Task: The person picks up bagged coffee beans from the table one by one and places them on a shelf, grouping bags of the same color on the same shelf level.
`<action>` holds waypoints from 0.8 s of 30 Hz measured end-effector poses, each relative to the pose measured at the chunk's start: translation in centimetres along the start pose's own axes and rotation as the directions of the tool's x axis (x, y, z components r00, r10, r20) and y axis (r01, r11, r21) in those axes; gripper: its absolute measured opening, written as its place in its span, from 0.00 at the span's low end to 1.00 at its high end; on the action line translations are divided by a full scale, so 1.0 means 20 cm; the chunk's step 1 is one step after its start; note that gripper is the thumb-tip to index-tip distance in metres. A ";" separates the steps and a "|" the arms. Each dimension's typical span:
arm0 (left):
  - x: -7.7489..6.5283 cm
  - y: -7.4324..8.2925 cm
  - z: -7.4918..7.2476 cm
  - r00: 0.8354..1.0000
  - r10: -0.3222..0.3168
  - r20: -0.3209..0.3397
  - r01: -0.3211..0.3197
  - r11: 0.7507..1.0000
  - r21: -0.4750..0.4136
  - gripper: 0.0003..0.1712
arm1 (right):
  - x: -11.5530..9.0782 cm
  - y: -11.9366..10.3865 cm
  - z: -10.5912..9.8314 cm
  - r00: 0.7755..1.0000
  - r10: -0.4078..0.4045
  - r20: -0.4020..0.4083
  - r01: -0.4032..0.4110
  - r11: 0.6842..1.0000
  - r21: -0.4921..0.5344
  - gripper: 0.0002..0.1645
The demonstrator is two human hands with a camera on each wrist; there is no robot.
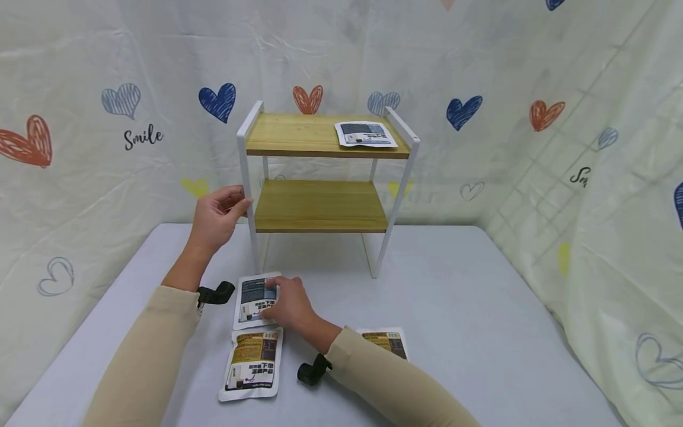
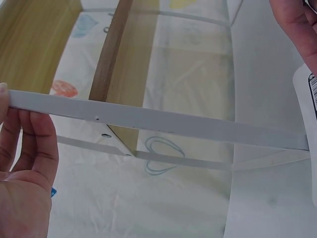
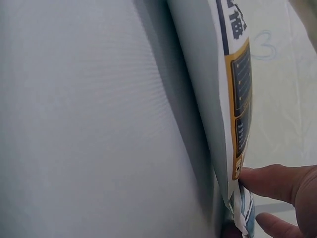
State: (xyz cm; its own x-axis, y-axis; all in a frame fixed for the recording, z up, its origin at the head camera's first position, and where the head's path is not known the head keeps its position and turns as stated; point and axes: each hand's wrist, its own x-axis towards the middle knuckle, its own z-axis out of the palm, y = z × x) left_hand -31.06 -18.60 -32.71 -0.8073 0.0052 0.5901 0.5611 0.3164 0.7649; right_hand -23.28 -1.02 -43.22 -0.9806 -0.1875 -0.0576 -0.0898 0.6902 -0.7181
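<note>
Beige right sleeve (image 1: 395, 379) foremost | left grip (image 1: 214, 219) holding white shelf post (image 1: 254, 249) | right grip (image 1: 293, 305) pinching blue-labelled pouch (image 1: 248, 299) | step, judged: pickup | next likely needs clean lift

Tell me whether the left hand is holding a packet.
No, the left hand grips a white post of the rack.

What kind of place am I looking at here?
Probably a makeshift indoor tabletop setup, perhaps for filming, rather than a furnished room: heart-printed sheeting hangs behind and to the right of a pale table, which holds a small two-tier shelf and flat packets.
</note>
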 end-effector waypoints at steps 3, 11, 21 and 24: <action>0.00 0.00 0.00 1.000 0.003 0.001 -0.003 1.000 -0.004 0.16 | 0.00 0.00 0.00 1.000 -0.004 0.005 0.004 1.000 0.013 0.37; 0.00 0.00 0.00 1.000 0.004 0.000 -0.004 1.000 -0.006 0.16 | 0.01 -0.01 -0.01 0.999 0.022 0.044 -0.026 0.996 0.087 0.36; 0.00 -0.01 0.00 1.000 0.014 0.008 -0.013 1.000 -0.016 0.15 | 0.00 -0.01 -0.02 0.996 0.045 0.076 -0.055 0.989 0.139 0.35; 0.01 -0.01 0.00 1.000 0.016 0.006 -0.016 1.000 -0.018 0.15 | 0.00 -0.01 -0.02 0.997 0.042 0.070 -0.053 0.987 0.153 0.36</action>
State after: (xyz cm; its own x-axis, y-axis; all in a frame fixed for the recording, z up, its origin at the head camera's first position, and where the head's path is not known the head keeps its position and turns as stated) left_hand -31.27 -18.73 -32.81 -0.7992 0.0161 0.6008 0.5772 0.2990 0.7599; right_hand -23.42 -0.93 -42.79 -0.9690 -0.2064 -0.1362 -0.0104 0.5842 -0.8115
